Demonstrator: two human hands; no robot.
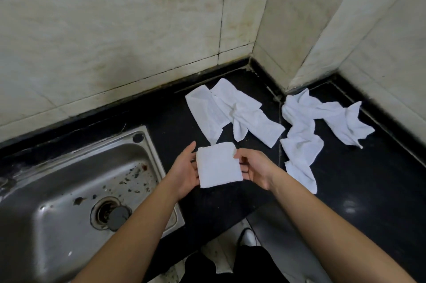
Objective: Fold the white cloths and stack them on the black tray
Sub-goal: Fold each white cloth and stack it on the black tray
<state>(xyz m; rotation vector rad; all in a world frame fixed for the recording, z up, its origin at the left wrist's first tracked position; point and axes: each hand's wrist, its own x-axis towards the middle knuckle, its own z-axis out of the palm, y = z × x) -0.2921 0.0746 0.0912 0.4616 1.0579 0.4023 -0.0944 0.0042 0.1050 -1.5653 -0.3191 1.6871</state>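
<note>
We're holding folded cloth [219,165] right of sink [80,179]: left hand [186,167] flat along its edge, right hand [253,168] pinching. Tray unseen; loose cloths [230,114] lying nearer right hand.

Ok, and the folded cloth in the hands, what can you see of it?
The folded cloth is a white, towel-like square, visibly thick along its far edge, with neat edges. It is held roughly flat over the black counter, right of the sink. The right hand pinches its far right corner; the left hand supports its left edge.
</note>
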